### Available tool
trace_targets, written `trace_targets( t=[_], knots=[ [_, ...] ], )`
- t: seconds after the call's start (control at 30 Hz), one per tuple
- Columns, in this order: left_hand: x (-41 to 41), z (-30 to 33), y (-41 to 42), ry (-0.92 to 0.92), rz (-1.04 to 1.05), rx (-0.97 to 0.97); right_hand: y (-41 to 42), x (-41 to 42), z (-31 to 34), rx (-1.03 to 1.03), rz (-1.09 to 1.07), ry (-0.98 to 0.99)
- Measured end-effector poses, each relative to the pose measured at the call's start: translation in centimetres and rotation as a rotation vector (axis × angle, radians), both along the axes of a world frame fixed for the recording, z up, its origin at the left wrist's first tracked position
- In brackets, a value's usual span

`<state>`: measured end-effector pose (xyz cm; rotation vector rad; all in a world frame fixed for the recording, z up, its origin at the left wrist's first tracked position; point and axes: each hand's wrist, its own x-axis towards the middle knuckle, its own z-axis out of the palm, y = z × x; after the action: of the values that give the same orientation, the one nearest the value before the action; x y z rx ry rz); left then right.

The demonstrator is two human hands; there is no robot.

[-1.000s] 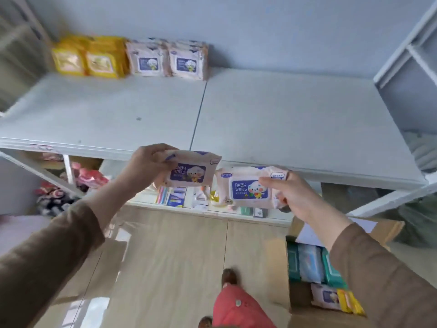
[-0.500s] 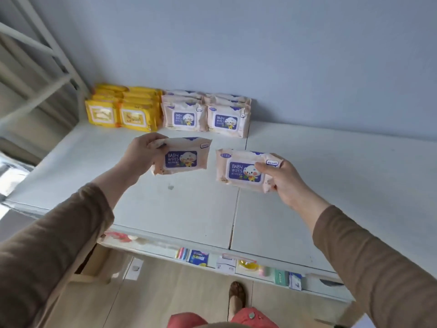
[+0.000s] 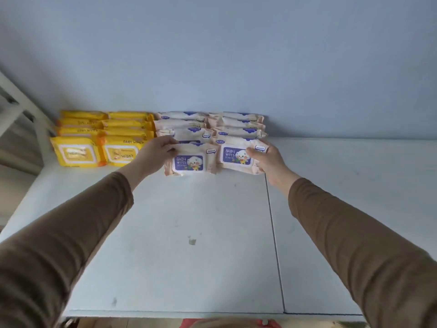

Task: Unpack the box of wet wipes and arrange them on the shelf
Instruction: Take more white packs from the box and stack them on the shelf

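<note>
Two peach baby-wipes packs with blue labels stand upright on the white shelf [image 3: 212,233], at the front of two peach rows. My left hand [image 3: 156,153] grips the left pack [image 3: 190,160] by its upper left corner. My right hand [image 3: 266,157] grips the right pack [image 3: 236,156] by its right side, thumb on the label. Behind them several peach packs [image 3: 210,125] stand in two rows reaching back to the wall. Left of these are two rows of yellow wipes packs [image 3: 94,138]. The box is out of view.
A blue-grey wall [image 3: 236,55] closes the back of the shelf. A white diagonal frame bar [image 3: 21,100] rises at the far left. A seam [image 3: 274,233] divides the shelf into two panels. A small stain [image 3: 192,241] marks the left panel.
Both hands have carried their packs forward and down from mid-air to the front of the peach rows at the back of the shelf. The view has moved closer over the shelf.
</note>
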<state>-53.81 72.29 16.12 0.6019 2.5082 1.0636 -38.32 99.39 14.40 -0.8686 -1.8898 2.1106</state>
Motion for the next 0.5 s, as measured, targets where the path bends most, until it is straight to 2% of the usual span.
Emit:
trace_targets(
  t=[0.1,0.17,0.23,0.33,0.43,0.5],
  knots=[
    [-2.2,-1.4,0.3,0.496,-0.182,-0.420,0.2,-1.1,-1.6,0.233,-0.043,-0.095],
    [-2.5,-2.0,0.8,0.676,-0.281,-0.539,-0.2,-1.0,-2.6,0.421,-0.126,-0.193],
    [-2.4,-2.4,1.5,0.760,-0.371,-0.564,-1.2,-0.6,-3.7,0.531,-0.182,-0.233],
    [-2.7,-2.9,1.6,0.749,-0.416,-0.563,-2.7,-0.6,-5.0,0.645,-0.145,-0.281],
    [-3.1,-3.0,1.6,0.810,-0.474,-0.644,-2.7,-1.4,-5.3,0.681,-0.162,-0.297],
    [-3.1,-3.0,1.8,0.848,-0.441,-0.608,-2.4,-1.8,-5.3,0.688,-0.185,-0.268]
  ],
)
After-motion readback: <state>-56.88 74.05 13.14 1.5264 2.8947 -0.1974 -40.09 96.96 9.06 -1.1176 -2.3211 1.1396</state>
